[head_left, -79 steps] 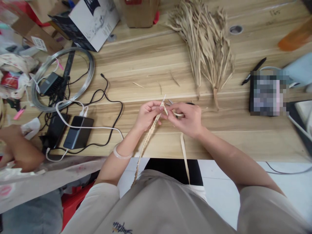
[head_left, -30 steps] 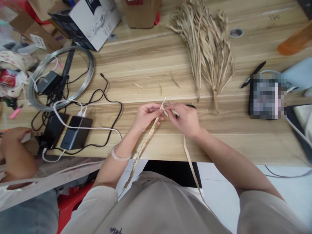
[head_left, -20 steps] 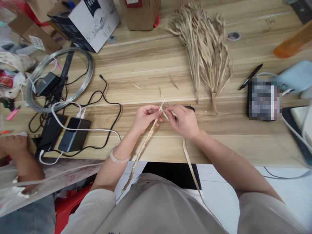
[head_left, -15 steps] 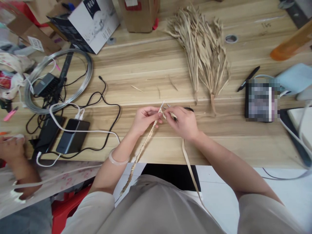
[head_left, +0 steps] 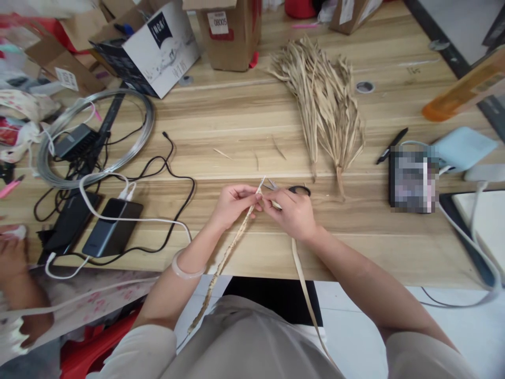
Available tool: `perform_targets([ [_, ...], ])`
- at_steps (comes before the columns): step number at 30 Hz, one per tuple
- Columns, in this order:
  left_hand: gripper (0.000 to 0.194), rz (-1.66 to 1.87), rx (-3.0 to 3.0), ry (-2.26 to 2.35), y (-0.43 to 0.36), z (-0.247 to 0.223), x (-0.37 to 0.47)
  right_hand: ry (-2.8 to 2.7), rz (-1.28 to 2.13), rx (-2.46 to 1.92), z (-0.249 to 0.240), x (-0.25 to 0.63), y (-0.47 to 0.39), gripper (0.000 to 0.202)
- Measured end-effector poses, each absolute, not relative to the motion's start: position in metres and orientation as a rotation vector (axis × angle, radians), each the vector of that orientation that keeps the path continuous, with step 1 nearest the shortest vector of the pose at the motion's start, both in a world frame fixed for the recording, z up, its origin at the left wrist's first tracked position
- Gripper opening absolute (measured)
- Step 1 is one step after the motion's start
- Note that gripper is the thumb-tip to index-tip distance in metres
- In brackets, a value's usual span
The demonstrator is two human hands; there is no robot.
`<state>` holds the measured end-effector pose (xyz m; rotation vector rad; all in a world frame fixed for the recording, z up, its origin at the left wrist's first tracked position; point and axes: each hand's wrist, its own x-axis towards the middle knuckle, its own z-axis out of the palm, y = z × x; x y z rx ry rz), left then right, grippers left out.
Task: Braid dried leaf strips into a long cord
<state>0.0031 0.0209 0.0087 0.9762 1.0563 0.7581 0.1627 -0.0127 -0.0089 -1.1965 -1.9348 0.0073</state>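
My left hand (head_left: 235, 206) is closed on a thin wire wrapped in pale dried leaf (head_left: 223, 266), close to its upper end, where a bare tip sticks out. The wrapped length slants down past the table edge toward my lap. My right hand (head_left: 292, 211) pinches a flat pale strip (head_left: 302, 273) against that upper end, its fingertips touching those of the left. The strip's tail hangs from under the right hand over the table edge. Scissors (head_left: 300, 190) lie just beyond the right hand, partly hidden by it.
A bundle of dried leaves (head_left: 321, 105) lies ahead, with a tape roll (head_left: 365, 87) beside it. On the left are a wire coil (head_left: 148, 123), cables and a power bank (head_left: 112, 227). A black pen (head_left: 392, 146) lies at right. Another person's hand (head_left: 13, 252) shows far left.
The camera view has shifted, so the table appears lower and more of its far side shows. Both hands keep their hold at the wire's upper end; the right hand has turned slightly.
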Motion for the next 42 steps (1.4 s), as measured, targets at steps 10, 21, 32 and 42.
perform_targets([
  [10,0.032,0.765,0.963,1.056,0.0206,0.0115,0.0026,-1.940,-0.045,-1.172,-0.0051,0.1611,-0.0124,0.018],
  [21,0.035,0.772,0.921,1.067,0.0204,0.0160,0.0034,-1.969,-0.101,-1.180,-0.0040,0.1612,-0.0120,0.018],
  [32,0.034,0.780,0.933,1.050,0.0208,0.0154,0.0021,-1.948,-0.058,-1.177,-0.0010,0.1609,-0.0125,0.015],
  [42,0.032,0.775,0.947,1.037,0.0214,0.0136,0.0013,-1.915,0.026,-1.247,-0.0029,0.1602,-0.0142,0.015],
])
